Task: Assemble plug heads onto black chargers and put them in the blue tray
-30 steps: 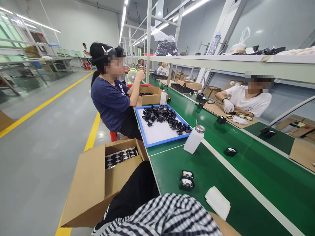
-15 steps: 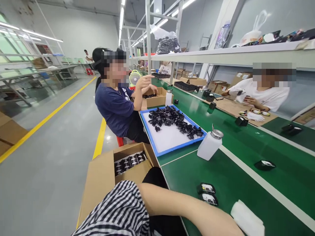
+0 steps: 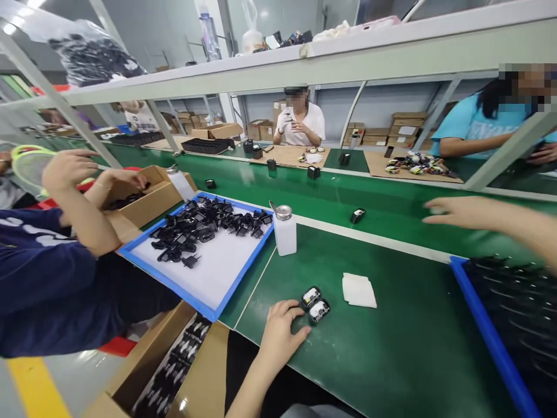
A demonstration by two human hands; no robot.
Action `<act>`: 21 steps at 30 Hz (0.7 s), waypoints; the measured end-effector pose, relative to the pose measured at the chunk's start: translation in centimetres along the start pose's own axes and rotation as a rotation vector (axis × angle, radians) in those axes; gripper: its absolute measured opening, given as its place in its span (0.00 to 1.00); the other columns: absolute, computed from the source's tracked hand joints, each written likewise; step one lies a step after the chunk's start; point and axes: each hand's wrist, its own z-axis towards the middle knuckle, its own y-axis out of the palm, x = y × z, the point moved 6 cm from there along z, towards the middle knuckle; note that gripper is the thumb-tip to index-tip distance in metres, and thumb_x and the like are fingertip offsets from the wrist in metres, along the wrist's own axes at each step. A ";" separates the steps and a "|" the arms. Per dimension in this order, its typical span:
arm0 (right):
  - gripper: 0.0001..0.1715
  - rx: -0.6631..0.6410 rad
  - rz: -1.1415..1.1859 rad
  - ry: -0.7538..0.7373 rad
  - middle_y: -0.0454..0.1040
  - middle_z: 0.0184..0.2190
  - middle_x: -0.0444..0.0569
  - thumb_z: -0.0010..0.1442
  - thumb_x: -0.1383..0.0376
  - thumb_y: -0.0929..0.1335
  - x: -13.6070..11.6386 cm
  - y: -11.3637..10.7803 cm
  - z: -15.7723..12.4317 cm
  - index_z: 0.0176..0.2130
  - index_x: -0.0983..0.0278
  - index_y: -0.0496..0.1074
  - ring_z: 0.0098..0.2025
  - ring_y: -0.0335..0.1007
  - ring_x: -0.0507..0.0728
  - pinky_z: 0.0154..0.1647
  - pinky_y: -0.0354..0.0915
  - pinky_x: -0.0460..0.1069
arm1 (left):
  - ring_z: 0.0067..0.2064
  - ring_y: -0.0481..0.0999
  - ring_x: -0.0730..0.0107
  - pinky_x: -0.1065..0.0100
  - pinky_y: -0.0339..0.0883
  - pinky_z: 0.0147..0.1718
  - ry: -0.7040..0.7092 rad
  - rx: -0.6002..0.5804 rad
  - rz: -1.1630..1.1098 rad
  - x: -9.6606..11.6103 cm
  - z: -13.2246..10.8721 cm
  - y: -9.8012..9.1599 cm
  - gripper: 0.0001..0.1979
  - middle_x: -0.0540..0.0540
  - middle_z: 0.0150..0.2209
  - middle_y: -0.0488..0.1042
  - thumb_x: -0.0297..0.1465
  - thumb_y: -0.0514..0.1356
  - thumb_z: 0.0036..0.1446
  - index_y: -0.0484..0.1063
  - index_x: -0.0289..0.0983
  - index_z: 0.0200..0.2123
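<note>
My left hand (image 3: 281, 332) rests on the green table with thumb and fingers apart, its fingertips beside two black plastic housings (image 3: 319, 311) with white boards inside. Whether a finger touches the nearer one I cannot tell. Behind them lies a folded white cloth (image 3: 358, 290). My right hand (image 3: 455, 212) reaches in from the right over the green conveyor belt, fingers stretched out and nothing visible in them. Left of it, on the belt, is another black housing (image 3: 358, 216). A white pump bottle (image 3: 285, 235) stands upright beyond my left hand.
Left of the bottle is a blue-rimmed tray (image 3: 235, 293) of black plug adapters (image 3: 204, 223). A blue-edged tray (image 3: 489, 334) with black parts sits at right. An open carton (image 3: 152, 342) is below the table edge. A co-worker's arm (image 3: 82, 197) is at left; a shelf (image 3: 261, 72) spans above.
The view has swung right, away from the aisle. Both my hands have come into view, the left beside the two housings and the right over the belt.
</note>
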 end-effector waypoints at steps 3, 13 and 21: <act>0.25 -0.301 -0.192 0.062 0.62 0.43 0.61 0.49 0.58 0.64 -3.2 5.2 2.1 0.43 0.72 0.62 0.41 0.62 0.60 0.36 0.59 0.51 | 0.47 0.60 0.59 0.55 0.54 0.45 -0.067 0.076 -0.057 0.2 -0.5 1.1 0.17 0.44 0.44 0.63 0.32 0.58 0.37 0.63 0.37 0.35; 0.21 -0.354 -0.284 -0.130 0.67 0.34 0.57 0.44 0.64 0.65 -6.8 9.8 4.0 0.39 0.70 0.65 0.38 0.63 0.62 0.33 0.59 0.50 | 0.46 0.60 0.58 0.56 0.51 0.47 -0.172 0.057 -0.082 1.1 2.5 2.1 0.33 0.42 0.42 0.63 0.30 0.60 0.33 0.54 0.35 0.46; 0.20 -0.352 0.097 -0.617 0.67 0.34 0.51 0.46 0.59 0.64 -19.9 12.0 -7.5 0.40 0.65 0.65 0.36 0.63 0.58 0.34 0.59 0.49 | 0.54 0.48 0.58 0.60 0.46 0.51 -0.072 -0.052 -0.220 -0.8 3.6 -0.1 0.55 0.37 0.54 0.46 0.37 0.64 0.27 0.32 0.34 0.54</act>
